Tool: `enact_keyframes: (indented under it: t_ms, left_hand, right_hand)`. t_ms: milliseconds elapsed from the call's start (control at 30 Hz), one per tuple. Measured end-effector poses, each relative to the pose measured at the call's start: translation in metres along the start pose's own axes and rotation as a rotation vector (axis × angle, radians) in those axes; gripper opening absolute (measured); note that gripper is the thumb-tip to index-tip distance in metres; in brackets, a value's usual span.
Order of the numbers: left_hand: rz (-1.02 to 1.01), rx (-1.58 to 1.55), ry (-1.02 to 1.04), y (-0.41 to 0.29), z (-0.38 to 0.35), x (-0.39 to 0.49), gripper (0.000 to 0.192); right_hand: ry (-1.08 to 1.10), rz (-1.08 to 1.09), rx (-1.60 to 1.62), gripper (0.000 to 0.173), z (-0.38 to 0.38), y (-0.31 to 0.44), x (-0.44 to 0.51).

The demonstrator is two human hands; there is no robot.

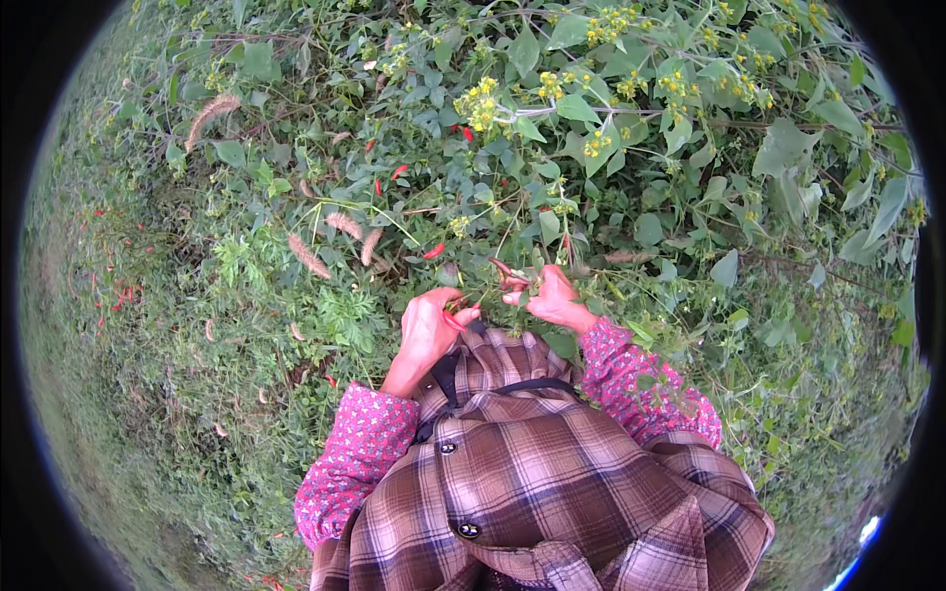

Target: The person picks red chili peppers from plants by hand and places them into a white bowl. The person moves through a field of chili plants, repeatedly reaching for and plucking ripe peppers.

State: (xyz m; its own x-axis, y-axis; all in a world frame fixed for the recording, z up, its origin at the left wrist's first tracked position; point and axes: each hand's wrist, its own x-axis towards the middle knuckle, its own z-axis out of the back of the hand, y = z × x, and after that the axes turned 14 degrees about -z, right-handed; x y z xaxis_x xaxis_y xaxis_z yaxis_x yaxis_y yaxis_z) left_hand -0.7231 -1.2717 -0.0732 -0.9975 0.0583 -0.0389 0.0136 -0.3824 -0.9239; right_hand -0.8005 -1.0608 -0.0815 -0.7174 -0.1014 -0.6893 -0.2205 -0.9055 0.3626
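Observation:
My left hand (431, 327) is closed round red chili peppers (453, 321), whose tips show beside its thumb. To its right, my right hand (553, 299) has its fingers curled at a plant stem; a dark reddish pepper or leaf (508, 270) shows by the fingertips, too small to tell which. Both hands are in front of my plaid shirt, among green leaves. A single red chili pepper (434, 251) hangs just above my left hand. More red peppers (400, 171) show farther up in the foliage.
Yellow-flowered stems (480, 103) with broad leaves spread over the top right. Fuzzy foxtail seed heads (308, 256) stand left of centre. At the far left, several red peppers (126, 295) hang in low growth. Dense weeds surround me on both sides.

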Motion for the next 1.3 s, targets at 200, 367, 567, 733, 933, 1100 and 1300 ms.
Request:
enact_keyframes:
  t_ms: [200,367,567,733,933,1100,1300]
  left_hand:
    - [-0.205,0.212,0.114,-0.012,-0.013,0.009,0.016]
    - [-0.264,0.162,0.163,-0.012,-0.01,0.01,0.012]
    - [0.347,-1.531,0.089,0.039,-0.006,0.0,0.011]
    - [0.336,-1.64,-0.514,0.081,0.027,-0.021,0.015]
    - [0.461,-1.442,-0.404,0.091,0.003,-0.035,0.014]
    - [0.468,-1.369,-0.436,0.078,-0.001,-0.045,0.014]
    - [0.501,-1.264,-0.624,0.077,-0.005,-0.084,0.022]
  right_hand:
    - [-0.273,0.383,-0.01,0.033,-0.008,0.009,-0.009]
    - [-0.14,0.606,-0.19,0.024,0.007,0.028,-0.024]
    - [-0.049,0.371,0.347,0.021,0.005,0.018,-0.042]
    - [0.275,0.161,0.206,0.031,0.06,0.019,-0.047]
    - [-0.19,0.811,-0.211,0.029,0.03,0.088,-0.034]
    - [-0.283,0.676,-0.439,0.013,-0.041,0.079,0.081]
    - [-0.354,0.837,-0.782,0.012,-0.052,0.058,0.151]
